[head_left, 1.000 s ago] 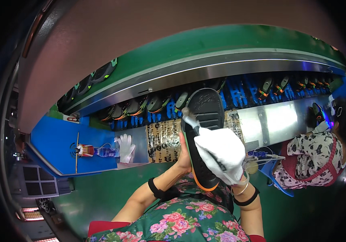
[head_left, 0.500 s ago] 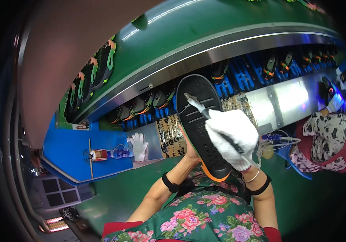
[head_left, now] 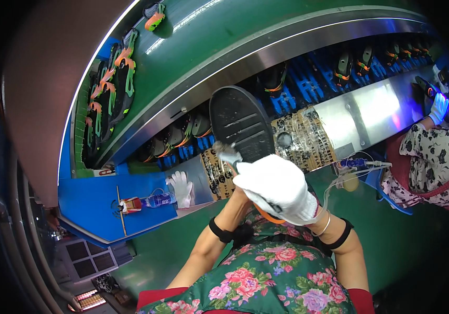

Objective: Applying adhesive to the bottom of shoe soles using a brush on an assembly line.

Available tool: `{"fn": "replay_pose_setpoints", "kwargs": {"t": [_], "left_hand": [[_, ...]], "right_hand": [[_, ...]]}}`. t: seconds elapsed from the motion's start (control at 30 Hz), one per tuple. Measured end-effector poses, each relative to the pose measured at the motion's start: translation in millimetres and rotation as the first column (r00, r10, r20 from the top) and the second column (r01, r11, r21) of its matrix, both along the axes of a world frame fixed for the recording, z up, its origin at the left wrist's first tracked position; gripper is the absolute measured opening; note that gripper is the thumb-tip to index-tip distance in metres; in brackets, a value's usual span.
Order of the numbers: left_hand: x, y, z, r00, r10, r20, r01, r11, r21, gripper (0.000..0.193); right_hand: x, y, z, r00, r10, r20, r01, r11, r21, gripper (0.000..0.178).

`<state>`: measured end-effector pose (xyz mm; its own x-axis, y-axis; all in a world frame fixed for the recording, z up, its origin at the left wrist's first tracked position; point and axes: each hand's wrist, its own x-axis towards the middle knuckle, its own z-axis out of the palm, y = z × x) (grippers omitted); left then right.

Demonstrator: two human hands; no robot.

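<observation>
A black shoe sole (head_left: 242, 123) with grooves and an orange end stands out in front of my body, its grooved face toward me. Bare, my left hand (head_left: 240, 193) grips its left edge; the white glove hides most of those fingers. In a white knitted glove, my right hand (head_left: 276, 188) is closed round a brush (head_left: 228, 153) with a thin tube running back along my wrist. The brush's whitish, frayed bristles are at the sole's left edge, above my left hand. Much of the sole's lower half is behind the glove.
A spare white glove (head_left: 181, 189) and a bottle (head_left: 157, 200) lie by a blue tabletop (head_left: 93, 204). Beyond the taped cardboard (head_left: 300, 138), shoe parts hang on blue racks (head_left: 313, 89). A green conveyor (head_left: 224, 47) carries shoe uppers. A co-worker (head_left: 423, 162) sits at the right.
My right hand has moved left and slightly down, taking the brush from the middle of the sole to its left edge. The sole has shifted a little left and up.
</observation>
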<state>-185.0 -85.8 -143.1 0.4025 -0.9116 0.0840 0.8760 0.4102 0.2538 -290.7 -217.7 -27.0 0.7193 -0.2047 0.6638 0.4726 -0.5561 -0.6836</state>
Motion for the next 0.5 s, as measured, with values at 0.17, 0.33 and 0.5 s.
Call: {"fn": "replay_pose_setpoints", "kwargs": {"t": [0.17,0.33,0.5], "left_hand": [[7.8,11.9,-4.1,0.994,0.021,-0.11,-0.017,0.999,0.034,0.114],[26.8,32.4,-37.7,0.922,-0.027,0.386,-0.157,0.886,0.437,0.121],[11.2,3.8,35.4,0.986,0.068,0.15,-0.116,0.932,0.343,0.096]], "right_hand": [[-3.6,-18.6,-0.2,0.993,-0.113,0.017,0.113,0.994,0.015,0.036],[-8.1,6.1,-3.2,0.999,0.04,0.016,-0.041,0.999,0.036,0.035],[-13.1,-9.3,-10.8,0.997,-0.076,-0.026,0.077,0.997,0.021,0.035]]}}
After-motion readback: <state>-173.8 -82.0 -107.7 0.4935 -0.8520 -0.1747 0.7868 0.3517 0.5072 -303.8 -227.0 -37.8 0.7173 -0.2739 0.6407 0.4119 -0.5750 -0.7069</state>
